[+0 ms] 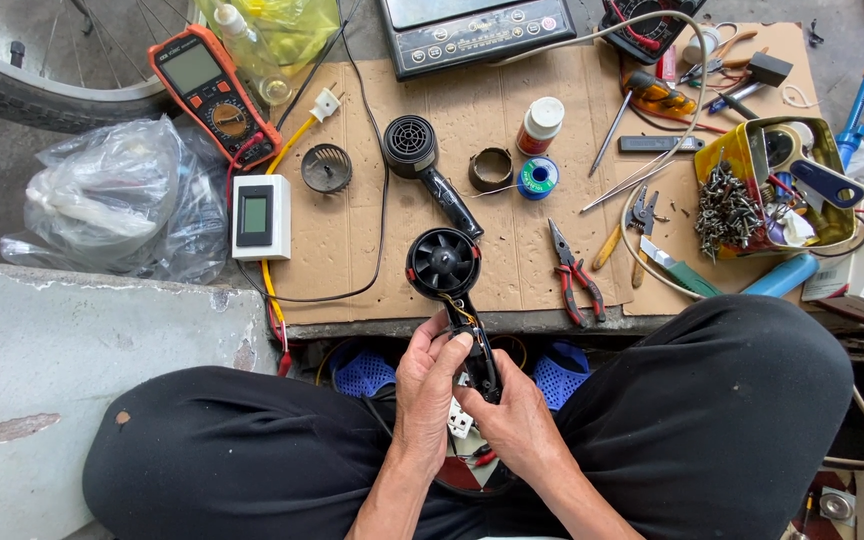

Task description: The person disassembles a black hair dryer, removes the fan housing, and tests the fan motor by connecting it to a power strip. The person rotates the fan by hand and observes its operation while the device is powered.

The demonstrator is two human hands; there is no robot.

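1. The floor [12,200] is grey concrete; a pale slab [102,380] with chipped paint fills seven to nine o'clock.
2. A cardboard sheet [512,260] lies on the floor as the work surface, from the centre up to twelve.
3. A bicycle wheel [42,90] is cut off at eleven o'clock.
4. A clear plastic bag [122,200] sits at ten; its contents are hard to make out.
5. A black appliance [477,30] at twelve is cut off by the top edge.
6. A yellow tin [742,150] of screws and oddments sits at two o'clock.
7. An orange multimeter [214,95] lies at eleven.
8. The opened dryer [449,275] lies at the centre, fan end on the cardboard, handle toward six.
9. The left hand [430,385] and right hand [517,425] are close together, both clamped on the dryer handle; the wiring between them is partly hidden.
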